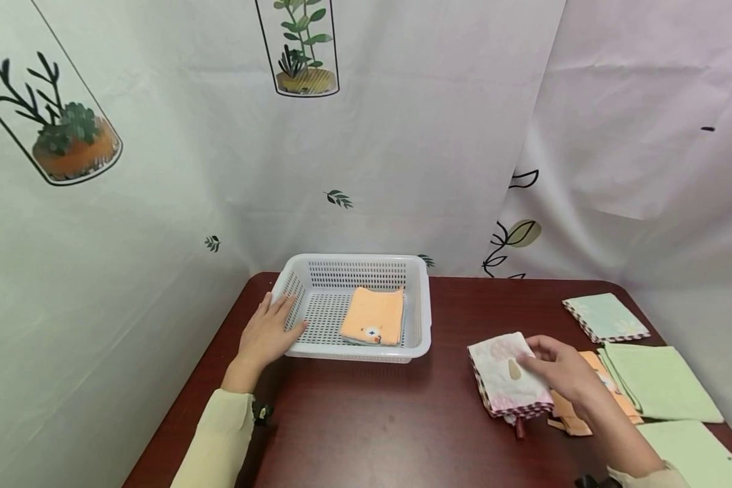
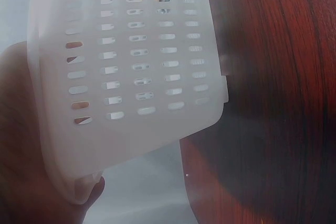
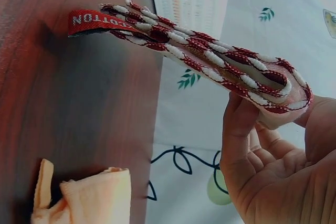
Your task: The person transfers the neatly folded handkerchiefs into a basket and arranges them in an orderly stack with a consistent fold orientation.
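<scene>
Towel (image 1: 501,384), folded and check-edged, we find pinched in the right hand (image 1: 561,374), to the right of the white perforated basket (image 1: 348,351), whose left rim bears the left hand (image 1: 267,335), fingers extended.

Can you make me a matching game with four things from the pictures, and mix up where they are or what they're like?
Things:
1. left hand
2. white and pink cloth
3. basket
4. mint cloth

Places and states:
A. full of little slots, with an orange cloth inside
B. lying near the back right corner of the table
C. resting on the basket's side
D. held by the right hand

Right pairs: 1-C, 2-D, 3-A, 4-B
</scene>
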